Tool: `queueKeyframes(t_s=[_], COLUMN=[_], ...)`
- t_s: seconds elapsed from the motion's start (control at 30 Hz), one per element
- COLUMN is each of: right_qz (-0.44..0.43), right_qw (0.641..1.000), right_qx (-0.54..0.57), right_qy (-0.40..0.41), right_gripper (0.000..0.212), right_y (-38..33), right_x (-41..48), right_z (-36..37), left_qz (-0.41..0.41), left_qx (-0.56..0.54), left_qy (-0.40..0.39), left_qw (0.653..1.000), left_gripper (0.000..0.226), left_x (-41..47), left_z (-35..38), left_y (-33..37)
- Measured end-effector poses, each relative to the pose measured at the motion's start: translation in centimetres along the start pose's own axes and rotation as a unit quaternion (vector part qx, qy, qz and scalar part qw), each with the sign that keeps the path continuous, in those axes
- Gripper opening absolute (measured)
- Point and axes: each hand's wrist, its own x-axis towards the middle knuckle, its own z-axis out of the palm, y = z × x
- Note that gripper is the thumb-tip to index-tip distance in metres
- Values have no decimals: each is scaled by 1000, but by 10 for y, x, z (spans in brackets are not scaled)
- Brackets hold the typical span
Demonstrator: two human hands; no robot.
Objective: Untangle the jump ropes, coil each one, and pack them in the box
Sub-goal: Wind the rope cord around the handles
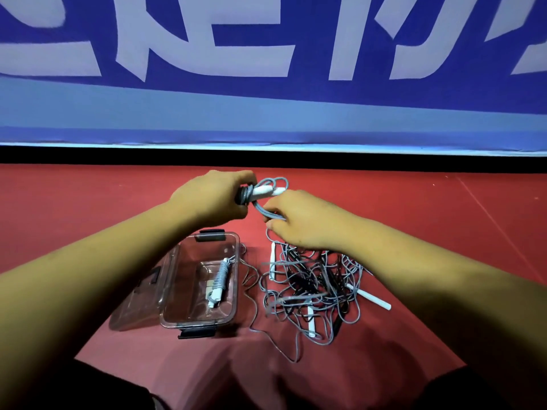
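Observation:
My left hand (211, 198) grips a coiled grey jump rope (268, 192) with white handles, held up above the red floor. My right hand (302, 220) pinches a strand of the same rope just below the coil. Under my right hand lies a tangled pile of grey ropes (313, 285) with several white handles sticking out. A clear plastic box (233, 291) with black latches stands open at lower left, and one coiled rope (219, 281) lies inside it.
The box's clear lid (139, 303) lies open to its left. A loose grey strand (266, 335) trails from the pile toward me. A blue banner wall (266, 84) with a black base runs across the back. My knees fill the bottom corners.

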Motion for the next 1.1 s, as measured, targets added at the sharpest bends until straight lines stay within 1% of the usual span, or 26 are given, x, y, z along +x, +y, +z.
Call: queueKeyframes(t_s=[0.03,0.1,0.17,0.23,0.33,0.4,0.43,0.5,0.57,0.63,0.7,0.8,0.87,0.9,0.97,1.0,1.03,1.07,1.1], right_qz=[-4,-14,-23,-34,-41,-41,-40,-33,-23,-15,-16,-9,6,22,64,83,96,102,103], right_qw=[1000,998,998,998,998,996,995,991,987,982,977,962,944,931,894,872,856,849,851], right_qx=[-27,-53,-43,-22,2,18,21,42,78,119,164,245,313,351,439,480,508,519,515], right_qy=[2,13,33,49,57,76,91,119,138,142,138,120,100,97,71,43,15,-7,-21], right_gripper=[29,31,32,32,33,25,20,13,13,19,22,15,7,6,15,20,23,23,21], right_y=[-3,-8,-10,-10,-8,-5,-3,2,7,11,13,23,33,39,52,56,59,60,59], right_x=[0,-3,-3,-4,-5,-5,-4,-2,-2,-2,-2,-1,0,1,4,4,4,4,4], right_z=[0,-2,-4,-6,-12,-16,-18,-22,-27,-29,-30,-30,-28,-26,-19,-15,-11,-8,-4], left_qz=[-1,-10,-21,-22,8,45,59,67,66,76,88,102,118,125,132,125,114,108,102], left_qx=[28,50,51,47,54,73,83,88,81,81,68,-1,-63,-91,-159,-205,-258,-305,-334], left_qy=[-3,-2,6,6,-32,-67,-82,-108,-128,-134,-127,-120,-110,-96,-53,-35,-28,-31,-35], left_qw=[1000,999,998,999,998,994,991,988,986,985,986,987,985,983,977,970,959,946,936], left_gripper=[31,25,18,20,21,20,23,39,53,54,48,37,33,31,23,26,38,51,58], left_x=[0,2,3,2,0,-4,-6,-11,-14,-17,-17,-17,-19,-20,-20,-21,-20,-19,-19], left_z=[2,2,2,0,-6,-11,-12,-12,-10,-8,-8,-10,-11,-11,-11,-13,-13,-14,-13], left_y=[2,5,7,8,12,16,20,27,35,38,37,32,32,32,35,37,37,37,37])
